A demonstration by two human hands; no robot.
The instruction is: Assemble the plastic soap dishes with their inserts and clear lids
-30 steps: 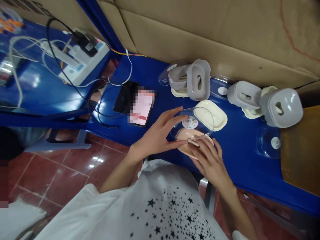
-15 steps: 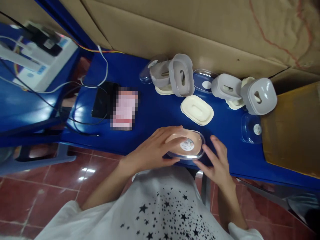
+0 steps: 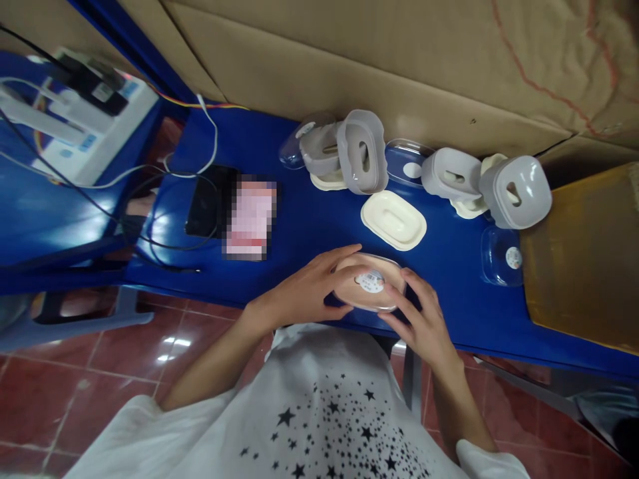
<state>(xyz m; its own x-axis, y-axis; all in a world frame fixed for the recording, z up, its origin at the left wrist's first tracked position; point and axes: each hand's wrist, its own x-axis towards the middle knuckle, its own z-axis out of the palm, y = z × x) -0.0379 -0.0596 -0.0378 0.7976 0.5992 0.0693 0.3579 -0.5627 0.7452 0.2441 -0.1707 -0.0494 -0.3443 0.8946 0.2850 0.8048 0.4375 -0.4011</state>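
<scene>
A peach oval box with a clear lid (image 3: 349, 287) and a round white label lies near the table's front edge. My left hand (image 3: 309, 286) grips its left end, with the index finger over the lid by the label. At the right end, my right hand (image 3: 419, 316) has its fingertips on the rim and top of the lid. Just behind the box lies a cream oval plate (image 3: 394, 220). Farther back stand grey oval boxes (image 3: 367, 159) with slots, beside a clear lid (image 3: 407, 159).
More grey boxes (image 3: 522, 193) and a clear lid (image 3: 499, 256) are at the right, beside a yellow-brown carton (image 3: 584, 259). At the left lie a black device (image 3: 204, 203), a pixelated phone-like item (image 3: 250, 218), cables and a power strip (image 3: 100, 140).
My right hand has moved left and closed onto the lid's right end. The clear lid has settled slightly toward the back left over the peach box.
</scene>
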